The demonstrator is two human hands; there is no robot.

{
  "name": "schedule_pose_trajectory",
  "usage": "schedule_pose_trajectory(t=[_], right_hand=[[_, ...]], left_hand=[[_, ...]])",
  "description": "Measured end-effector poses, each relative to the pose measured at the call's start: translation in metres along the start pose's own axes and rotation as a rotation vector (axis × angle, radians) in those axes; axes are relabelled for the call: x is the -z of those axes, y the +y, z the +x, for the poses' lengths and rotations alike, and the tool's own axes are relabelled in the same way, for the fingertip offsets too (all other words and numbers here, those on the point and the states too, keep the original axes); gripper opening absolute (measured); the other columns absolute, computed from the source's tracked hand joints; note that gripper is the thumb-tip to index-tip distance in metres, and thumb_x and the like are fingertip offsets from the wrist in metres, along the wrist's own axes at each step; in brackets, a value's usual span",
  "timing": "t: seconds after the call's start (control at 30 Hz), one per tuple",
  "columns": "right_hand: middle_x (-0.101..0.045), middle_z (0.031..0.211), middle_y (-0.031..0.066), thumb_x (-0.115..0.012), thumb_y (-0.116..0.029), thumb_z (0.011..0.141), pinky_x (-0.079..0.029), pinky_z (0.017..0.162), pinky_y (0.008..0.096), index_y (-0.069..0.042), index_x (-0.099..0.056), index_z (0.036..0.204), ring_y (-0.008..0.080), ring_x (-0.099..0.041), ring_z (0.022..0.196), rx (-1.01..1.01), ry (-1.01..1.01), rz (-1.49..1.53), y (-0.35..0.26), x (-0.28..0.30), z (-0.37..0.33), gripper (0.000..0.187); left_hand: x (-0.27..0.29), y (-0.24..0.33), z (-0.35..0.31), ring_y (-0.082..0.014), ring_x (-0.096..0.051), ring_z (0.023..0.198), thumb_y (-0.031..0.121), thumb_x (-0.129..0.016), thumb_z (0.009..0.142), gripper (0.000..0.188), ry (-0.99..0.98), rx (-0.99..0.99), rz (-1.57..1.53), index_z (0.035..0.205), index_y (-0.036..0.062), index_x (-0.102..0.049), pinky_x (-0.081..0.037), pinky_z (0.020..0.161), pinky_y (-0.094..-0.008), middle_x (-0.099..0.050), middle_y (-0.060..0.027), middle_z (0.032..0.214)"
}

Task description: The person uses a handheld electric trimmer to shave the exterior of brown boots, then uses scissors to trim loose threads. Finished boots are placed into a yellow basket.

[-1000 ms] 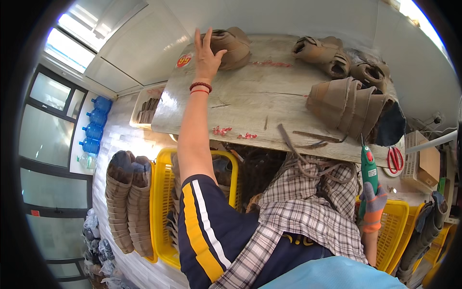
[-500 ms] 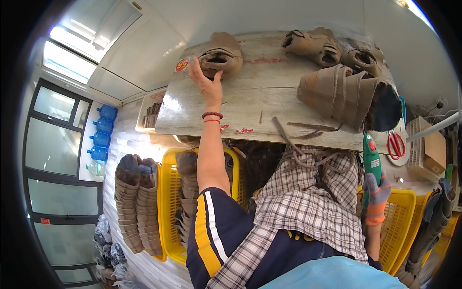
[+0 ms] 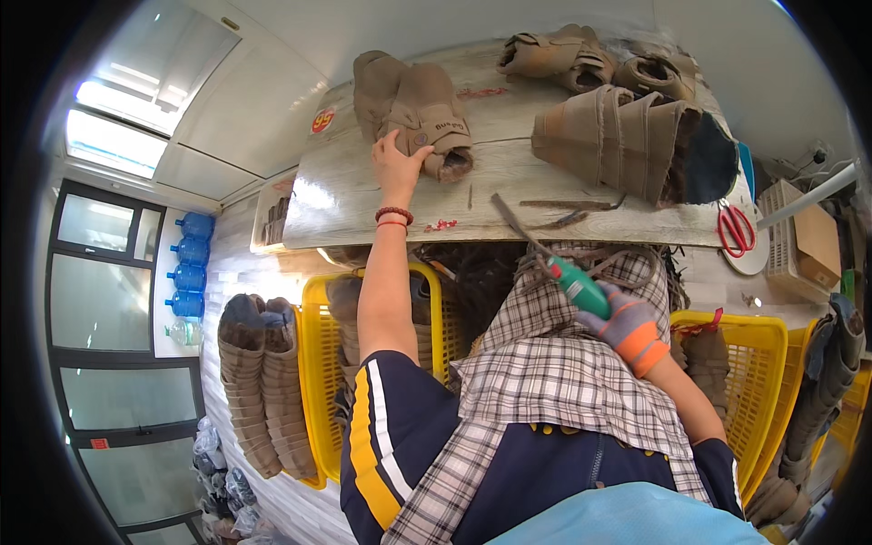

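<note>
A wood-grain table (image 3: 345, 213) stands against pale wall panels. 2 brown shoe uppers (image 3: 434, 107) lie side by side at its far left section. The left hand (image 3: 397, 171) is bare and sits at the near end of the right-hand upper, thumb spread from the index finger, fingertips on the material; whether they grip it cannot be told. The right hand (image 3: 625, 325), in a grey and orange glove, has its fingers wrapped around a green handheld tool (image 3: 581, 289), positioned above the plaid apron (image 3: 568, 381) with its tip directed up and left. A nested stack of brown pieces (image 3: 604, 145) lies at the table's right, near red-handled scissors (image 3: 738, 229). Yellow baskets (image 3: 311, 391) stand below, on both sides.
</note>
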State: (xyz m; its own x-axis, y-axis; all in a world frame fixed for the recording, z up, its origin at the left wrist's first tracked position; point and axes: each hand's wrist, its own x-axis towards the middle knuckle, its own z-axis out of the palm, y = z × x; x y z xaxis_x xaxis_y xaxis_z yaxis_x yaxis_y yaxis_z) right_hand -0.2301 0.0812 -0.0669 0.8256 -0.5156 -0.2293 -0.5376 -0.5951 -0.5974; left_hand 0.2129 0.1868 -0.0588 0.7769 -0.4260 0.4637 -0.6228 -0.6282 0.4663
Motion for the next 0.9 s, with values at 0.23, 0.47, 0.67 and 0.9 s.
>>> schedule_pose_trajectory(t=[0.23, 0.47, 0.67, 0.9], right_hand=[[-0.067, 0.09, 0.0133, -0.063, -0.039, 0.082, -0.05, 0.071, 0.0427, -0.014, -0.049, 0.126, 0.0312, -0.065, 0.085, 0.094, -0.266, -0.117, 0.035, -0.063, 0.01, 0.053], [-0.061, 0.083, 0.0146, -0.065, -0.023, 0.082, -0.047, 0.07, 0.0397, -0.005, -0.064, 0.095, 0.0323, -0.06, 0.082, 0.27, 0.59, 0.105, 0.095, 0.007, 0.031, 0.022], [-0.062, 0.107, 0.0164, -0.058, -0.024, 0.086, -0.045, 0.089, 0.0412, -0.007, -0.059, 0.114, 0.0339, -0.058, 0.099, -0.142, 0.951, -0.504, 0.268, 0.095, 0.081, 0.033], [-0.063, 0.104, 0.0195, -0.061, -0.029, 0.082, -0.048, 0.085, 0.0428, -0.008, -0.057, 0.117, 0.0363, -0.06, 0.096, -0.382, 0.538, -0.622, 0.272, 0.115, 0.1, 0.041]], left_hand=[[-0.004, 0.056, -0.067, -0.04, -0.023, 0.136, 0.041, -0.077, 0.068, 0.089, -0.069, -0.134, 0.336, 0.138, 0.0027, -0.037, -0.027, 0.108, -0.0455, -0.019, -0.0264, 0.147], [-0.052, -0.042, -0.064, -0.0428, -0.038, 0.125, 0.006, -0.054, 0.076, 0.064, 0.1, -0.057, -0.034, 0.136, -0.0067, -0.033, -0.028, 0.108, -0.0443, -0.042, -0.0301, 0.132], [0.001, 0.026, -0.056, -0.0393, -0.054, 0.1, 0.006, -0.051, 0.081, 0.039, 0.124, -0.184, 0.017, 0.119, -0.0029, -0.052, -0.044, 0.086, -0.0448, -0.056, -0.0225, 0.109], [0.069, 0.097, -0.072, -0.0382, -0.061, 0.079, 0.005, -0.055, 0.078, 0.018, -0.007, -0.128, 0.039, 0.095, 0.0022, -0.06, -0.048, 0.069, -0.0447, -0.064, -0.0173, 0.084]])
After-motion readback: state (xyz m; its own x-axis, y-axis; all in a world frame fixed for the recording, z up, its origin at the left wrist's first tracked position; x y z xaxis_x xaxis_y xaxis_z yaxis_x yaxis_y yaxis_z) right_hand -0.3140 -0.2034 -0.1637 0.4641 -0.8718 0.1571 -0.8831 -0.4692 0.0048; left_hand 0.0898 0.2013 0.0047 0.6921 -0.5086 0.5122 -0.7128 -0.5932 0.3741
